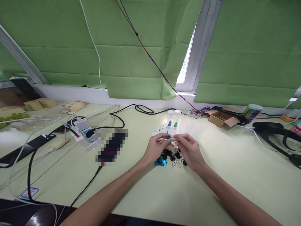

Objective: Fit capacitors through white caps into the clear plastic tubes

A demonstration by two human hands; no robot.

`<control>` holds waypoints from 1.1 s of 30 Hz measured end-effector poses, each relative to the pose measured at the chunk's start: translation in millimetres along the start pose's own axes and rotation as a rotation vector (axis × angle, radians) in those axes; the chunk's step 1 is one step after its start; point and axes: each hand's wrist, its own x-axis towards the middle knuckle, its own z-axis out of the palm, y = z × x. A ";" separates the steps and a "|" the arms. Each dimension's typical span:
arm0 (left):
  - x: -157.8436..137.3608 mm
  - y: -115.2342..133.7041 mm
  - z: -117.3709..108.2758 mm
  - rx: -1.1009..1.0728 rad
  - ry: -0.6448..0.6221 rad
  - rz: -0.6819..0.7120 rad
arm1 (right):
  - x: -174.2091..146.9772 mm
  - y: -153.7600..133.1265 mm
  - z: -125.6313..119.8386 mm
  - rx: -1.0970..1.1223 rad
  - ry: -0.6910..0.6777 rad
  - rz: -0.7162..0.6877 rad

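Component (168, 137), blue, sat at twelve o'clock from the pile (170, 153), pinched in the left hand (155, 146); the right hand (189, 151) pinched a thin wire (175, 137) (probably light, bendable, best gripped near its base).

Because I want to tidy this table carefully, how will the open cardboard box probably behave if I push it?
The cardboard box probably slides lightly, since its walls look thin. Its open flaps may bend easily. The black cable crossing it could drag along.
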 end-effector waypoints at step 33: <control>-2.4 3.4 -0.5 0.114 -0.019 0.019 | 6.6 6.1 -8.4 0.263 0.063 0.242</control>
